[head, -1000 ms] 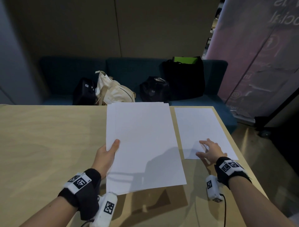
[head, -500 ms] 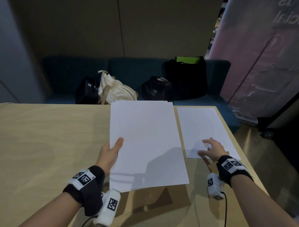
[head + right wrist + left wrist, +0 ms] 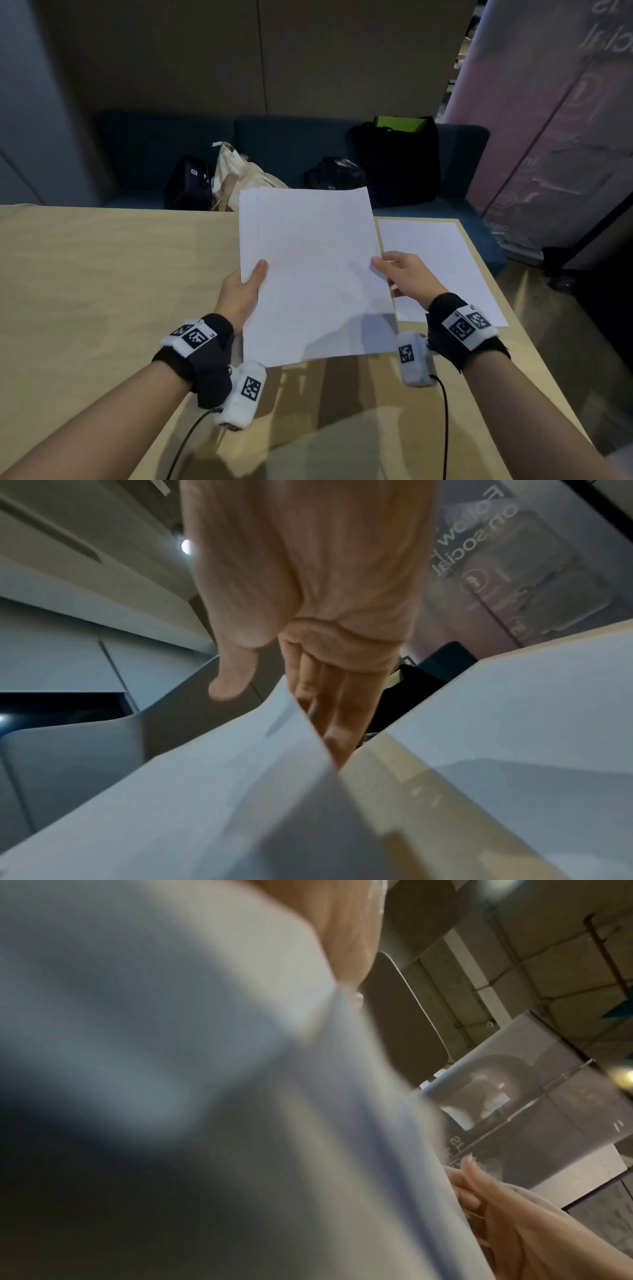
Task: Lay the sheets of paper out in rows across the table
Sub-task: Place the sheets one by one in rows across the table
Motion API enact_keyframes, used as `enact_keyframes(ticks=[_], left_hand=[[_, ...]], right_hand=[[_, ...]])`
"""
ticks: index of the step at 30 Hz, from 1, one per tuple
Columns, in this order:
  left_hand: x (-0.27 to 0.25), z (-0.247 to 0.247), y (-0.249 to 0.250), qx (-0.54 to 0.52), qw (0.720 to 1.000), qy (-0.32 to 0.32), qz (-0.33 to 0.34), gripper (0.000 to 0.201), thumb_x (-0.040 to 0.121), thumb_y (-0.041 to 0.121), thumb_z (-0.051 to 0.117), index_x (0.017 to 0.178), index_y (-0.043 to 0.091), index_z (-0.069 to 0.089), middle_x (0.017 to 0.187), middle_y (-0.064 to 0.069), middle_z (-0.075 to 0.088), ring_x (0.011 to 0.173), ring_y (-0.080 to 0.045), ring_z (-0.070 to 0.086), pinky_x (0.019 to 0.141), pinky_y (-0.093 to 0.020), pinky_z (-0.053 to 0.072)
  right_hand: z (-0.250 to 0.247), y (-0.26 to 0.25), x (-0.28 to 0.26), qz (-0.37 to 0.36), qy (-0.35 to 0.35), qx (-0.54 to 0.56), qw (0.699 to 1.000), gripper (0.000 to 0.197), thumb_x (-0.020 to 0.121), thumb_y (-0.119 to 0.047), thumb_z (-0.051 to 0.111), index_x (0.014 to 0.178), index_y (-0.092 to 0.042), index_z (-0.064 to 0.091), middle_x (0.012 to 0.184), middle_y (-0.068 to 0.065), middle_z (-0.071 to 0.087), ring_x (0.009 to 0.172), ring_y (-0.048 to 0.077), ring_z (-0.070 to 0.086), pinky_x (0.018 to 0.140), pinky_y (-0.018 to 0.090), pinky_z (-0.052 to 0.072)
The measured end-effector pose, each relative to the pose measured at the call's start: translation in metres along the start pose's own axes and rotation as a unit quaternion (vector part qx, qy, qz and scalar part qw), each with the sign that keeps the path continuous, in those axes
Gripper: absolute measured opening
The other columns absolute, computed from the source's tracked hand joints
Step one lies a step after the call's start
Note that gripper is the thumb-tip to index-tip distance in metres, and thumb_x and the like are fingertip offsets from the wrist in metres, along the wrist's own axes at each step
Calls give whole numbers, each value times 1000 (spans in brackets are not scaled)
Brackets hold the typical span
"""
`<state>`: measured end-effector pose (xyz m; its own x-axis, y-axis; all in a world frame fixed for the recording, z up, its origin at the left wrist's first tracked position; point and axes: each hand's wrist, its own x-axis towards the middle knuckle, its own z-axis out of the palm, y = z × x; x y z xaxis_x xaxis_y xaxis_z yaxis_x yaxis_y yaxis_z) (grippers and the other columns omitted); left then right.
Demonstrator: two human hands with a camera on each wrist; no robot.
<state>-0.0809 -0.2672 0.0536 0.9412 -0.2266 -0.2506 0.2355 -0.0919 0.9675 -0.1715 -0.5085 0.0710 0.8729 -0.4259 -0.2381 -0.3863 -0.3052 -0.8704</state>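
The left hand (image 3: 239, 298) grips a stack of white paper (image 3: 311, 274) held above the wooden desk (image 3: 102, 291). The right hand (image 3: 407, 277) pinches the stack's right edge, thumb on top. One sheet (image 3: 442, 263) lies flat at the desk's far right corner.

The banner (image 3: 514, 569) reads, mirrored, "Follow" and "on social".

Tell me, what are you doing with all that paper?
A person is laying white sheets out on a wooden table. One sheet already lies flat near the table's far right corner. The left hand grips a stack of paper by its left edge, held up above the table. The right hand is at the stack's right edge, thumb on top and fingers underneath, probably about to take off the next sheet.
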Motion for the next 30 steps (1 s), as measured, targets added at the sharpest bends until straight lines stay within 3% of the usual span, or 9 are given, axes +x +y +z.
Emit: enact_keyframes(ticks=[2,4,7,9,11,16,20,25,30], left_hand=[[-2,-4,1,-12,1000,7,5,38,95,29,50,125,5,55,111,-1,60,94,-15,61,78,-23,45],[-4,-9,-1,-25,1000,14,2,37,94,29,50,122,5,56,109,-2,61,87,-11,61,67,-18,46],[-7,-13,-3,-29,999,26,1,37,93,29,52,121,5,58,108,-1,61,88,-13,61,67,-18,46],[-9,-16,-4,-35,999,30,6,33,93,29,53,118,8,58,106,0,61,82,-6,60,62,-14,45],[-11,-19,-4,-36,999,36,5,35,93,31,52,120,8,58,107,0,62,87,-13,61,69,-19,46],[-13,-28,-6,-40,998,44,0,40,95,32,48,125,7,56,111,0,61,100,-18,58,84,-27,42],[-14,-37,-8,-42,998,47,-5,39,95,32,48,123,6,57,112,-3,62,101,-20,59,85,-29,43],[-13,-48,-10,-45,997,61,-5,38,95,30,48,124,6,57,111,-2,61,102,-20,58,85,-28,42],[-9,-62,-10,-40,996,77,-11,37,95,30,49,124,7,57,111,-2,61,104,-20,58,84,-28,41]], right_hand=[[7,-5,-4,-34,-3,-26,999,23,87,-18,64,104,-21,49,79,-9,56,65,5,52,50,6,40],[15,-5,-3,-53,44,-53,996,28,81,-9,69,102,-19,52,74,-12,52,64,2,50,51,5,40],[25,-5,-3,-48,154,-40,986,28,77,-7,72,103,-7,64,72,-2,52,62,8,49,55,7,40],[30,-5,-4,-51,188,-22,981,25,75,-5,73,99,-5,66,76,3,57,61,5,50,48,2,41],[34,-6,-6,-59,211,-13,976,21,74,-5,74,93,-3,68,78,6,60,62,8,53,47,-2,40],[42,-10,-8,-64,222,12,973,12,77,-6,72,87,-5,67,73,3,61,60,8,54,46,1,41],[50,-9,-6,-71,234,34,969,9,79,-7,70,86,-3,68,70,1,61,69,18,58,59,13,45],[55,-9,1,-89,225,40,969,11,85,-11,64,91,-2,65,82,7,62,74,18,56,60,15,42],[54,2,26,-48,236,44,970,17,90,-13,56,96,0,65,83,8,60,79,22,53,73,27,42]])
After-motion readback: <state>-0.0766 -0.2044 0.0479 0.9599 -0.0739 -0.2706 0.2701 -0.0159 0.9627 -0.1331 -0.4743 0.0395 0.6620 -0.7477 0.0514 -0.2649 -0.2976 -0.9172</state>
